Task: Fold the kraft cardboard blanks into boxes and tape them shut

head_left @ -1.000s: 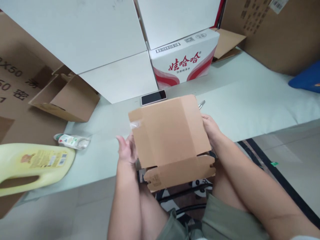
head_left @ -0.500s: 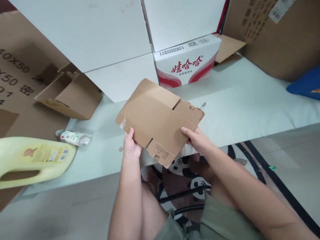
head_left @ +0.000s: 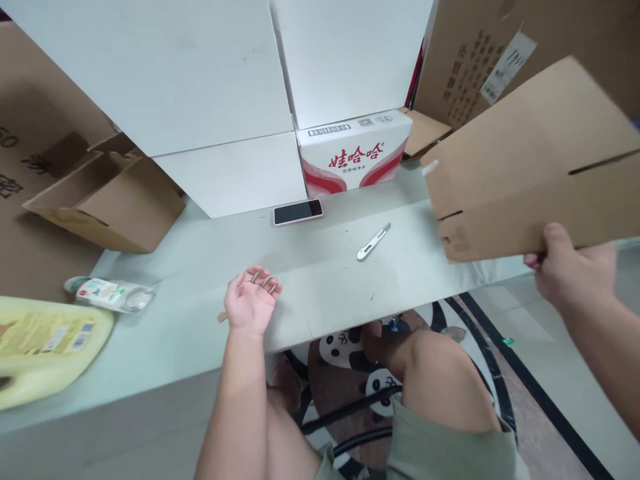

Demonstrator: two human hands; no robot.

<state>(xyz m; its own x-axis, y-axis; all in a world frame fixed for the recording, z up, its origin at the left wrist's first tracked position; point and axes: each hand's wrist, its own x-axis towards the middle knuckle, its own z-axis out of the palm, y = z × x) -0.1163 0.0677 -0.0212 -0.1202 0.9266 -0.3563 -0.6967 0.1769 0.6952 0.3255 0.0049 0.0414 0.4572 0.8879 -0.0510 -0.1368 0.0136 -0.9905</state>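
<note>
head view: right hand (head_left: 575, 272) clamped on flat creased cardboard (head_left: 530, 170), left hand (head_left: 251, 303) loosely spread

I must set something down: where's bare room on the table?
Free: the table between the left hand and the knife, and the patch between the knife and the cardboard in the right hand. Crowded: the left end, with jug, bottle and open box.

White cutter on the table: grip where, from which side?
I'd pinch the cutter across its white handle, coming from the near side: it lies slantwise, narrow handle end toward the person, grey tip pointing away to the right. The open left hand is the nearer one.
</note>
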